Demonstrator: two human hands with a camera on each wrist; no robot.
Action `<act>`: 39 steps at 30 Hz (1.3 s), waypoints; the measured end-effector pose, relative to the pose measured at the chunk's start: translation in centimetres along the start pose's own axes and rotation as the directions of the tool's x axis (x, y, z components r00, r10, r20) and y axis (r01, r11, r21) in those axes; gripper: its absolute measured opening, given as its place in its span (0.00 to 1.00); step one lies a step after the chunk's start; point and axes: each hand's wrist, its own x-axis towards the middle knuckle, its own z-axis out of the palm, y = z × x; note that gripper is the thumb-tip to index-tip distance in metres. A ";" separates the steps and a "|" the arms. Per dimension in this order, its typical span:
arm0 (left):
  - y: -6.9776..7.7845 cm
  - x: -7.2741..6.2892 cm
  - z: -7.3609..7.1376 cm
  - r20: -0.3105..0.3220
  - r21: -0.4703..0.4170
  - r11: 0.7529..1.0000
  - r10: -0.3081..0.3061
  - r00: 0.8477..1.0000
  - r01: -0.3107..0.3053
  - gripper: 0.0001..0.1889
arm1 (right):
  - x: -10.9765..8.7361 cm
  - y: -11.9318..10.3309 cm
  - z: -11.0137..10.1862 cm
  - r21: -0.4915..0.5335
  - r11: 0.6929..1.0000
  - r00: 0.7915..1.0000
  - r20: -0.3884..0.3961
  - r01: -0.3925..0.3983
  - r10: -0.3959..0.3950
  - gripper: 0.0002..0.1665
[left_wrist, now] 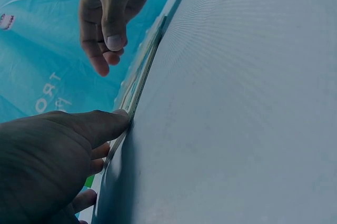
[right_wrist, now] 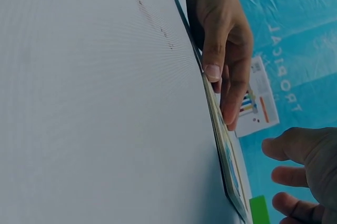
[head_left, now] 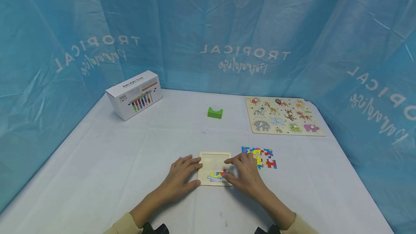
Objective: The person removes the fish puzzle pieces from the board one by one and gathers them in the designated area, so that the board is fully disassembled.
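Observation:
A small square wooden puzzle tray point(head_left: 211, 160) lies on the white table, with a few joined jigsaw pieces point(head_left: 215, 176) along its lower part. My left hand point(head_left: 180, 177) rests against the tray's left side, its fingers stretched and spread and the thumb at the near corner. Over the tray's right side hovers my right hand point(head_left: 248, 175), fingers loosely bent. In the right wrist view nothing shows between the right hand's fingers point(right_wrist: 289, 176). Just beyond that hand lie several loose jigsaw pieces point(head_left: 270, 162), coloured blue, yellow and red, partly hidden by it.
At the back right lies a wooden animal puzzle board point(head_left: 279, 116). A green block point(head_left: 215, 113) with a curved notch sits at the back middle. The white box point(head_left: 134, 95) stands at the back left. Blue printed curtains point(head_left: 208, 28) enclose the table.

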 end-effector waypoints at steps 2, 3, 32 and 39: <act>0.0 0.0 0.0 0.005 0.000 1.000 -0.005 1.000 0.005 0.24 | 0.0 -0.1 0.0 0.006 1.000 1.000 0.011 -0.004 0.004 0.22; 0.0 0.0 0.0 0.007 -0.001 1.000 -0.007 1.000 0.007 0.24 | 0.0 -0.1 0.1 0.011 1.000 1.000 0.019 -0.008 0.008 0.22; 0.1 -0.1 -0.1 0.013 -0.002 1.000 -0.014 1.000 0.014 0.24 | -0.5 -0.8 1.5 -0.018 1.000 0.994 0.106 0.017 -0.015 0.20; 0.1 -0.1 -0.1 0.018 0.003 1.000 -0.011 1.000 0.011 0.24 | -0.5 -0.8 1.6 -0.023 1.000 0.993 0.118 0.003 0.000 0.19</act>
